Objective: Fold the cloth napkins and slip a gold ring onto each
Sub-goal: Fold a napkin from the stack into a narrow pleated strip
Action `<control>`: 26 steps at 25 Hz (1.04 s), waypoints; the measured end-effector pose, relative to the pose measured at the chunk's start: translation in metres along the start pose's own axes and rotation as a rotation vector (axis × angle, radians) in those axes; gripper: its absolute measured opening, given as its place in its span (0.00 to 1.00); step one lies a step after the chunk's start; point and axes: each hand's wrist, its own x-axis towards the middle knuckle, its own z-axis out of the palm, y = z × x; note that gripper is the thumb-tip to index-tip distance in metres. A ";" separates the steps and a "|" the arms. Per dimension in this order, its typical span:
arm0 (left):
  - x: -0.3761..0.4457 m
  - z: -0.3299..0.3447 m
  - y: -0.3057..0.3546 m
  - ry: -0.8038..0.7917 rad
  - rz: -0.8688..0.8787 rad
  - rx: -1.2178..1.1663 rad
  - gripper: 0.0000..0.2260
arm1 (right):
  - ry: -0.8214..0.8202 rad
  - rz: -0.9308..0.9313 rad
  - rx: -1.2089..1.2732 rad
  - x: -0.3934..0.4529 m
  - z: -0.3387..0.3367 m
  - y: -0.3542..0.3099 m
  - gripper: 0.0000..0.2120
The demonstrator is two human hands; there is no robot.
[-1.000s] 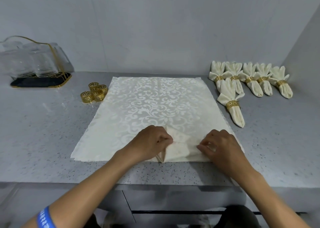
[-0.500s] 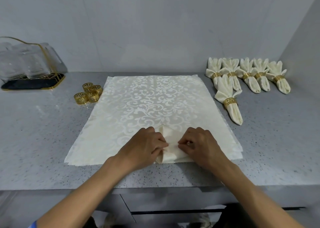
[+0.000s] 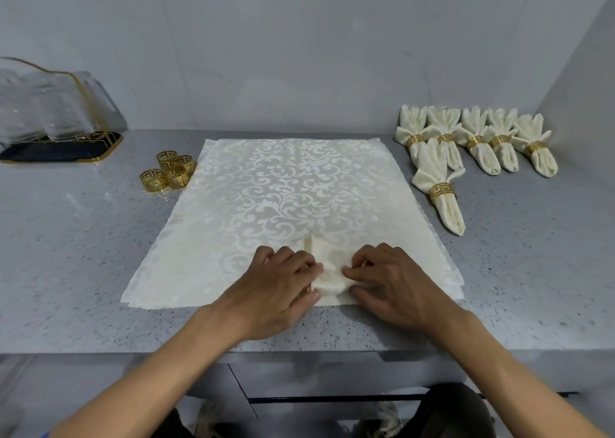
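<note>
right hand (image 3: 397,284) moved in from the side, now close to left hand (image 3: 279,281), both pinching the napkin (image 3: 283,201), folded bit between them squeezed narrower

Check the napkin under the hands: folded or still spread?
Half-folded. The napkin is gathered into narrow folds between the left hand and right hand, which pinch it; no ring on it yet.

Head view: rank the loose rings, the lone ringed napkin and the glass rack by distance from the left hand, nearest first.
From the left hand:
1. Loose rings, back left, beside the cloth.
2. Lone ringed napkin, right of the cloth.
3. Glass rack, far left corner.
</note>
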 end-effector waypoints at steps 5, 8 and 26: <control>0.004 -0.005 0.011 -0.012 -0.036 0.065 0.21 | 0.057 0.034 0.164 0.005 0.001 0.002 0.17; 0.020 -0.005 0.014 -0.005 -0.092 0.084 0.17 | 0.030 0.056 0.199 0.008 -0.004 0.002 0.16; 0.080 -0.076 -0.023 -0.463 -0.652 -0.920 0.12 | -0.415 0.490 0.354 0.067 -0.079 -0.006 0.15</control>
